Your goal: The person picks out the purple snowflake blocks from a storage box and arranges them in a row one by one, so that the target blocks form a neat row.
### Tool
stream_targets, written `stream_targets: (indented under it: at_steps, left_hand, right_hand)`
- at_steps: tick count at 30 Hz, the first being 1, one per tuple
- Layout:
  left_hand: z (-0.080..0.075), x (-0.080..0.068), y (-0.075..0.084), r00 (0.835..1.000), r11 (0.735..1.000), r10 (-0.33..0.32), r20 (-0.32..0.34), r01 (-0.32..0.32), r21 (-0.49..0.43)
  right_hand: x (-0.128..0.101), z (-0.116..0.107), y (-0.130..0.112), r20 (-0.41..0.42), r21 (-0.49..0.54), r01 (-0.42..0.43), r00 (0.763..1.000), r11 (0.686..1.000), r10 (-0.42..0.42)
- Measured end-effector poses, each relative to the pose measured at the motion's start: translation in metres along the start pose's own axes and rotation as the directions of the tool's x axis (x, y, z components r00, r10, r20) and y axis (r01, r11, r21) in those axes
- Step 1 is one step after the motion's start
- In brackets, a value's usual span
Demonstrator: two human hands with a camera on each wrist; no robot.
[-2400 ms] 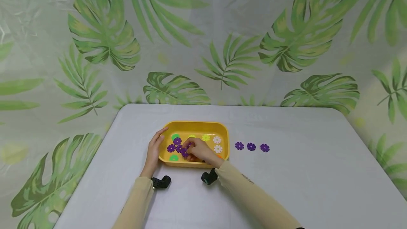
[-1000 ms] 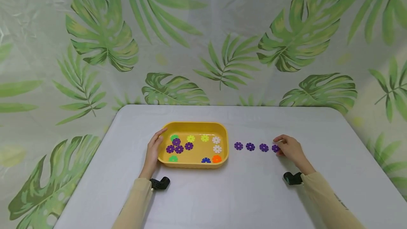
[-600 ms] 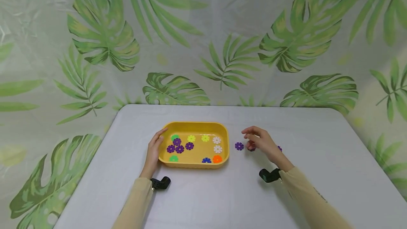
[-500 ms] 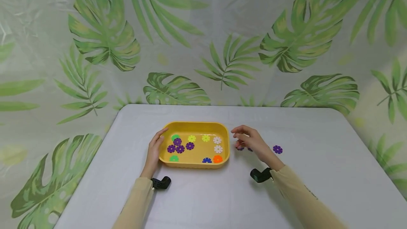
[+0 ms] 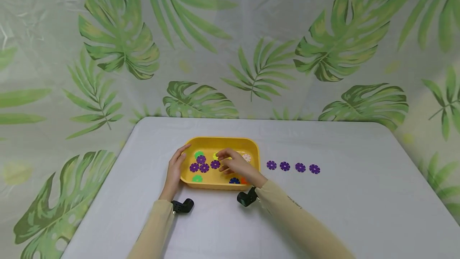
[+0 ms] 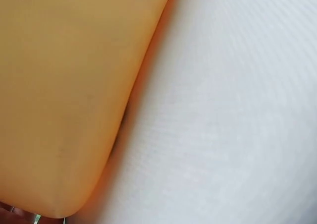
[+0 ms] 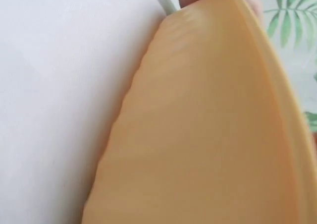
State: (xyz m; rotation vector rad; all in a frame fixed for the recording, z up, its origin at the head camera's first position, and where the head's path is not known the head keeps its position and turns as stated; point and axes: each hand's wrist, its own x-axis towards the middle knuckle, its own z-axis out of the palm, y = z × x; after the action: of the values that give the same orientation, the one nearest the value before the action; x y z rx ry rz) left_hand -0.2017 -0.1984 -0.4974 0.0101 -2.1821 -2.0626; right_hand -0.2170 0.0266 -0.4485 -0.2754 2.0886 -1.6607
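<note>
One hand, the left hand (image 5: pixel 175 168), rests straight-fingered against the left end of the yellow tray (image 5: pixel 210 186); the right hand (image 5: pixel 237 165), fingers parted, apparently empty, hangs over it, seemingly reaching for its purple discs (image 5: pixel 215 164), which calls for a pinch; four matching discs (image 5: pixel 285 166) lie right of it

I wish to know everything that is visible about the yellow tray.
The yellow tray is a shallow, open-topped rectangle with rounded corners and a thin rim. It looks like smooth plastic, faintly rippled low on its outer near side. It sits upright on the white table, holding toothed discs of several colours. The left hand rests against its left end; the right hand is over its interior, contact unclear.
</note>
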Motion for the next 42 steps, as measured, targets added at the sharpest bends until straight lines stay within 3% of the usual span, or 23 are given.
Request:
stream_targets:
  at_steps: [5,13,20,29,32,37,42]
  left_hand:
    - [0.000,0.001,-0.001,1.000,1.000,0.012,0.002,-0.012,-0.001]
    - [0.000,0.000,0.002,1.000,1.000,0.005,0.007,-0.005,-0.003]
    - [0.003,-0.011,0.033,0.999,1.000,-0.022,0.038,0.023,-0.020]
    - [0.004,-0.012,0.033,0.999,0.999,-0.031,0.028,0.031,-0.008]
    - [0.004,-0.012,0.034,0.999,0.999,-0.033,0.025,0.033,-0.005]
    - [0.004,-0.011,0.032,0.999,0.999,-0.041,0.025,0.041,-0.009]
    - [0.001,-0.004,0.013,0.999,0.999,-0.040,0.016,0.041,-0.032]
  right_hand:
    - [0.010,0.016,0.002,0.006,-0.080,-0.044,0.999,0.996,0.044]
    - [0.016,0.021,0.007,0.011,-0.177,-0.019,1.000,0.984,0.021]
    - [0.015,0.017,0.011,0.066,-0.215,0.018,0.998,0.976,-0.004]
    - [0.015,0.017,0.016,0.009,-0.322,0.031,1.000,0.946,-0.030]
    - [0.012,0.015,0.015,-0.021,-0.317,0.021,0.999,0.948,-0.029]
    - [0.004,0.000,0.011,0.010,-0.220,0.051,0.999,0.974,-0.050]
    - [-0.009,-0.026,0.005,0.039,-0.143,0.074,0.997,0.987,-0.069]
